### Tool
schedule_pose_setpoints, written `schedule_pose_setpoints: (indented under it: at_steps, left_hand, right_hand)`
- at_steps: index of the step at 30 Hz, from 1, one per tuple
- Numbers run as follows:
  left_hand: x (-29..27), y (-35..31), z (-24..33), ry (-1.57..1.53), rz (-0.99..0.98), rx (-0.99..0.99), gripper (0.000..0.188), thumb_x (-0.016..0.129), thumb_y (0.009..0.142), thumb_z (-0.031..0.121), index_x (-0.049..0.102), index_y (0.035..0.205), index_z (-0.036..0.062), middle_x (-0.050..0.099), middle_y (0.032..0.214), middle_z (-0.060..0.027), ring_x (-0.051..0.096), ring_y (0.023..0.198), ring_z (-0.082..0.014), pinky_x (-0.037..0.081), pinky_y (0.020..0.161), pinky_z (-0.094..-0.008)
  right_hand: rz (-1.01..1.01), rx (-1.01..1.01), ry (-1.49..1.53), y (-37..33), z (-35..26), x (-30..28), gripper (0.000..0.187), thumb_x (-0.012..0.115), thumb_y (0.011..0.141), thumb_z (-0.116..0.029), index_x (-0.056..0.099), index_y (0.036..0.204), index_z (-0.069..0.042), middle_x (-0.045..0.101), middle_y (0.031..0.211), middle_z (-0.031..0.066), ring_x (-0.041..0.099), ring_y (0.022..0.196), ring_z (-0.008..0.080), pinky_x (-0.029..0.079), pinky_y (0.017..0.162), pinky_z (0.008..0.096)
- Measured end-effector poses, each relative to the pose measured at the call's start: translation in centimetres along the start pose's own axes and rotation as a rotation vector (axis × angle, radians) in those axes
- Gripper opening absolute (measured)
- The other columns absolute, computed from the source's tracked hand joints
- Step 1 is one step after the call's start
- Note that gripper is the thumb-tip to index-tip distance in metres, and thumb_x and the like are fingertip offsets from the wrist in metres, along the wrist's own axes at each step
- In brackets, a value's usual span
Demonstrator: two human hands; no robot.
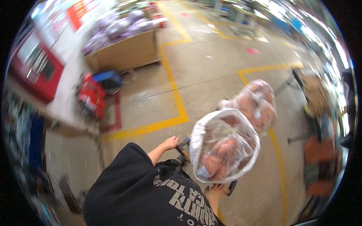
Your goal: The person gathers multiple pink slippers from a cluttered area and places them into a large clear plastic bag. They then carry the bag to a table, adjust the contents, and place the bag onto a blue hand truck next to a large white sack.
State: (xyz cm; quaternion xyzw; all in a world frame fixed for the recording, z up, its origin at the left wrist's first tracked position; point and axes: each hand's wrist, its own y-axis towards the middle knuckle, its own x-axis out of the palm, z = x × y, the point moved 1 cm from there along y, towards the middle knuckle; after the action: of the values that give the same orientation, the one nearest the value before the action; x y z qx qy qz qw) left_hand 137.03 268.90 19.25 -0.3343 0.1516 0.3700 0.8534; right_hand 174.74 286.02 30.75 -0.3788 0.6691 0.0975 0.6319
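Note:
In front of me stands a white-rimmed sack or bin (pixel 196 165) holding clear plastic bags of reddish-brown pieces (pixel 222 150). Just beyond it are more filled clear bags (pixel 256 103). They appear to ride on a cart, whose bed is hidden beneath them. My left hand (pixel 171 142) is closed at the dark, blue-tipped cart handle (pixel 182 145), left of the sack. On the near side of the sack, my right hand (pixel 216 190) curls at the other dark end of the handle (pixel 232 187). Part of its fingers is hidden under the sack's edge.
A large cardboard box (pixel 124 52) full of purple-tinted bags stands at the far left. Nearer are a red machine (pixel 91 96) and a blue object (pixel 107 80) by the wall. Yellow lines (pixel 173 90) mark the floor. Brown stacks (pixel 318 150) and a stand (pixel 315 90) line the right.

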Motion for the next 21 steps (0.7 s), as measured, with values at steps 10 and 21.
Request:
schedule_pose_setpoints:
  at_steps: [10, 21]
  left_hand:
    - [5.0, -33.4, -27.9, -0.246, 0.486, -0.809, 0.033, 0.052, 0.086, 0.022, 0.07, 0.105, 0.0015, 0.068, 0.107, -0.0273, 0.066, 0.104, -0.0425, 0.052, 0.089, -0.049]
    - [21.5, -59.0, -33.9, -0.324, 0.166, -0.873, 0.024, 0.059, 0.081, 0.017, 0.074, 0.092, 0.0016, 0.071, 0.091, -0.0219, 0.07, 0.08, -0.0385, 0.055, 0.07, -0.0511]
  right_hand:
    - [-0.844, -0.597, -0.239, 1.2, -2.1, -0.5, 0.042, 0.058, 0.092, -0.038, 0.068, 0.115, -0.004, 0.07, 0.106, 0.0254, 0.065, 0.105, 0.0408, 0.051, 0.093, 0.0465]
    - [-1.118, -0.554, -0.089, 5.4, -19.5, 17.4, 0.029, 0.054, 0.097, -0.026, 0.065, 0.115, -0.006, 0.072, 0.089, 0.012, 0.071, 0.077, 0.0246, 0.054, 0.067, 0.0373]
